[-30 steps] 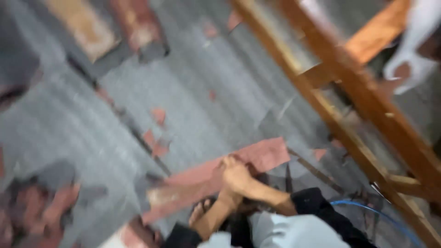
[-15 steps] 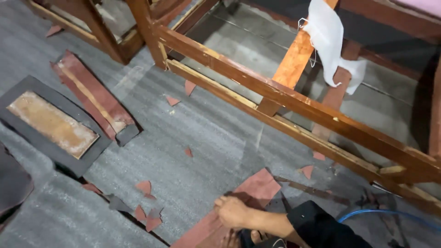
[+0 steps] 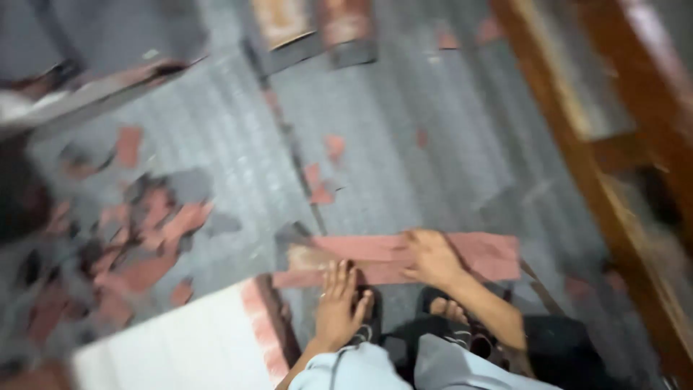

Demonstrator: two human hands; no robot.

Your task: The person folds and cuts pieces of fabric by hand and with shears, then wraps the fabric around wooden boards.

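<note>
A long reddish strip (image 3: pixel 484 254) of sheet material lies across the grey ribbed floor (image 3: pixel 404 144) just in front of me. My right hand (image 3: pixel 432 257) rests on its middle with the fingers curled over it. My left hand (image 3: pixel 338 303) lies flat with its fingers apart, the fingertips touching the strip's near edge. The view is blurred, so finer detail of the grip is lost.
A wooden frame (image 3: pixel 592 130) runs down the right side. A white board (image 3: pixel 166 347) with a reddish edge lies at the lower left. Several reddish and grey scraps (image 3: pixel 144 238) litter the left. Two panels (image 3: pixel 310 29) lie at the top. My sandalled foot (image 3: pixel 447 312) is below the strip.
The view swung from the wooden frame down to the floor. My hands, together on the strip before, are now apart, the left one flat at its near edge.
</note>
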